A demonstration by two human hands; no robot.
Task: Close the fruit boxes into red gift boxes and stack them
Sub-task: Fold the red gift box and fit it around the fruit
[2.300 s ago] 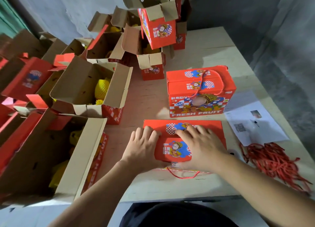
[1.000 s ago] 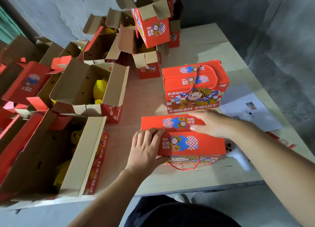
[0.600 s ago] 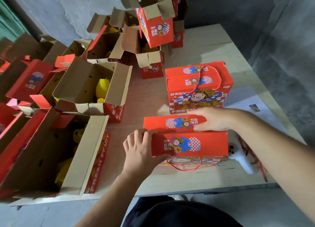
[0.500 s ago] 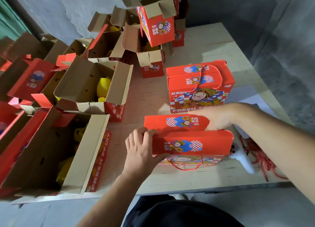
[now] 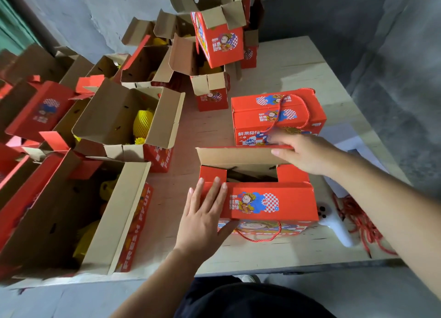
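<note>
A red gift box (image 5: 269, 204) stands at the table's near edge, its near top flap folded down and its far flap (image 5: 238, 156) raised so the brown inside faces me. My left hand (image 5: 202, 218) lies flat on the box's left end, fingers straight on the near flap. My right hand (image 5: 303, 154) holds the far flap's right part, fingers over its top edge. Behind it stands a closed red gift box (image 5: 278, 117) with a rope handle.
Several open boxes with yellow netted fruit (image 5: 142, 123) crowd the left and back, the nearest one (image 5: 78, 212) at my left. A white device (image 5: 335, 224), loose red cords (image 5: 360, 222) and paper sheets lie on the wooden table (image 5: 298, 67) to the right.
The far flap, lying flat a second ago, has been lifted upright by my right hand. My left hand has shifted from gripping the box's left corner to lying flat on it.
</note>
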